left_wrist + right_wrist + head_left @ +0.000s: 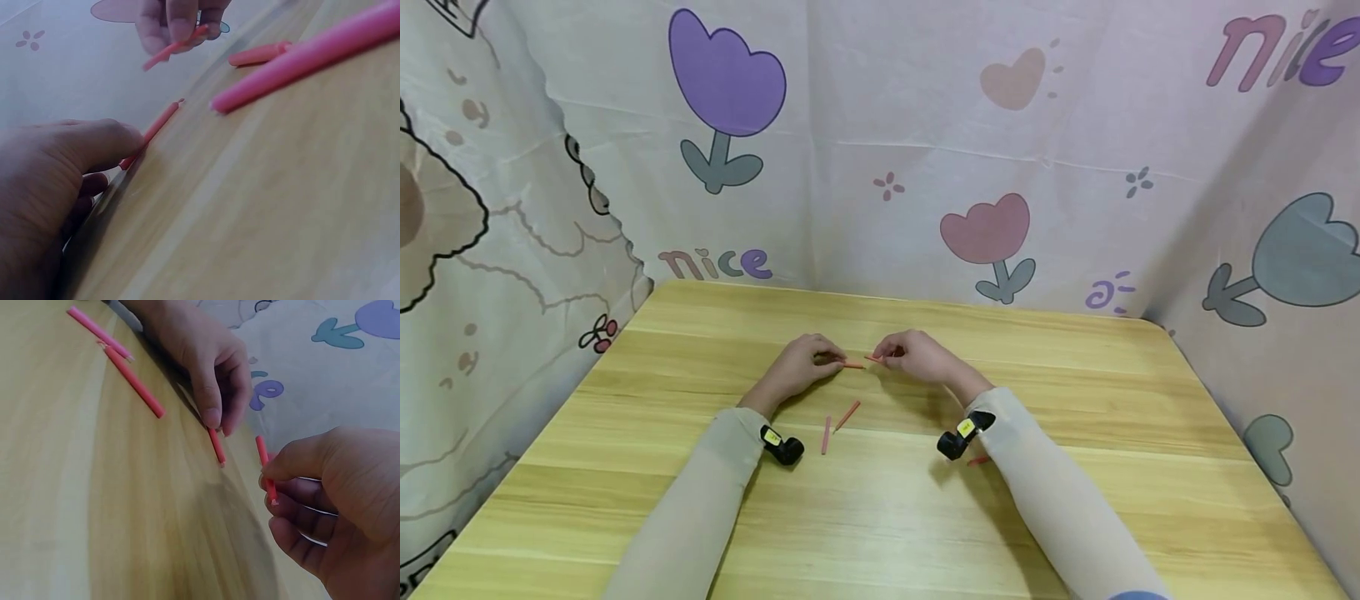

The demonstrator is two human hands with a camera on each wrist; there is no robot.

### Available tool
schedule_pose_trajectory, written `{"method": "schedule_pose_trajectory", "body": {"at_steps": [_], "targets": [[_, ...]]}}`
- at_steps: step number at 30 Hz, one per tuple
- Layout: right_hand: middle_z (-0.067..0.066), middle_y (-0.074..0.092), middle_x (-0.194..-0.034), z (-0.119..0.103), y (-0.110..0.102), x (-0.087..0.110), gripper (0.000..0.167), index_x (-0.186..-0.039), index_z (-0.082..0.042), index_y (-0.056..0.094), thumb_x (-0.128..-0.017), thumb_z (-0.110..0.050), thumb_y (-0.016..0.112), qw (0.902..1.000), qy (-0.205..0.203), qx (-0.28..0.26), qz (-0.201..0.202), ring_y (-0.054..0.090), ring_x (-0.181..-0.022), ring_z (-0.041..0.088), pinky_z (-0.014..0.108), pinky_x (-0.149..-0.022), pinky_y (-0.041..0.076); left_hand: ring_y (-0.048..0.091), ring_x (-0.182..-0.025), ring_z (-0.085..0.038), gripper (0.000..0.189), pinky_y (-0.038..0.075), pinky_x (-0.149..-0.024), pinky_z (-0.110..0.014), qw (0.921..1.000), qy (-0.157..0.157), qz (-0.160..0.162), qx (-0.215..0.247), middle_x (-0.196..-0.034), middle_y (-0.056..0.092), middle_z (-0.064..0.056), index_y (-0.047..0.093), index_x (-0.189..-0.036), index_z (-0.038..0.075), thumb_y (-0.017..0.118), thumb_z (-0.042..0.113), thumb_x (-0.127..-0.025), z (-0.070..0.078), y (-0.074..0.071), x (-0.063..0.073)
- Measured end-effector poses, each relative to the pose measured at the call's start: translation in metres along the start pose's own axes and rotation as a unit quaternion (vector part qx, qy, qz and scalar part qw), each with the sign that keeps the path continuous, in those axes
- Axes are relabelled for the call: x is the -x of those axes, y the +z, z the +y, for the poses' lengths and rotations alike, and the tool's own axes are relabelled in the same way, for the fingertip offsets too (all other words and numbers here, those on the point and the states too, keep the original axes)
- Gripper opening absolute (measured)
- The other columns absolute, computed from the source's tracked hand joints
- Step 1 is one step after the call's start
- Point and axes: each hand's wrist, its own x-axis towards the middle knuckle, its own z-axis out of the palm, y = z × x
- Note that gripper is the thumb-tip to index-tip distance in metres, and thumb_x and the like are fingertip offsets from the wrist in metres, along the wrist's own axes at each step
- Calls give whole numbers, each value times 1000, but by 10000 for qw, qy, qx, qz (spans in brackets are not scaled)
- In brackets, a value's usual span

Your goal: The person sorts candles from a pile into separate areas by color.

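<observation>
Hand L (797,364), as I watched from my remote seat, pinched one end of an orange-red stick (854,366) btw thumb & fingertips, free end pointing R, low at the tabletop (865,533). Below those fingers in head view, a pink stick (826,435) lay flat, w/ a slanted coral stick (847,415) just R of it. Opp. the L fingertips, hand R (917,357) gripped a short red stick (262,450) btw thumb & fingers, lifted clear of the tabletop; both held sticks were near but apart. Farther R, below hand R's fingers, I saw another red piece (978,460), partly hidden by the R sleeve (1045,467).
</observation>
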Motion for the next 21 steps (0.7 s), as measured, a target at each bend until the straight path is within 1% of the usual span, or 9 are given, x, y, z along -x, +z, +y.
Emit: {"method": "schedule_pose_trajectory", "body": {"at_steps": [7, 11, 16, 21], "targets": [[0, 71, -104, 1, 1, -13, 16, -108, -9, 74, -95, -11, 63, 9999, -66, -57, -94, 61, -97, 13, 31, -87, 48, 59, -99, -21, 16, 45, -92, -42, 9999, -128, -16, 31, -102, 67, -1, 75, -103, 13, 73, 21, -89, 0, 0, 0], [-3, 71, -105, 4, 5, -20, 17, -109, -10, 74, -96, -12, 63, 9998, -89, -109, -134, 61, -101, 12, 31, -91, 46, 59, -98, -21, 22, 46, -91, -41, 9996, -166, 14, 206, -103, 67, -2, 73, -107, 10, 75, 20, -88, 1, 0, 0], [-4, 71, -105, 5, 10, -27, 18, -109, -11, 74, -96, -13, 62, 9996, -218, -137, -129, 61, -101, 11, 30, -91, 46, 59, -98, -22, 26, 45, -91, -42, 9994, -191, 41, 297, -104, 67, -3, 71, -111, 9, 75, 20, -87, 2, 0, 1], [-5, 71, -102, 1, 15, -34, 16, -107, -13, 74, -96, -13, 62, 9997, -169, -165, -104, 61, -98, 11, 30, -89, 46, 58, -100, -22, 27, 44, -93, -43, 9992, -223, 32, 326, -106, 66, -3, 70, -112, 9, 75, 19, -87, 1, 0, 2]]}}
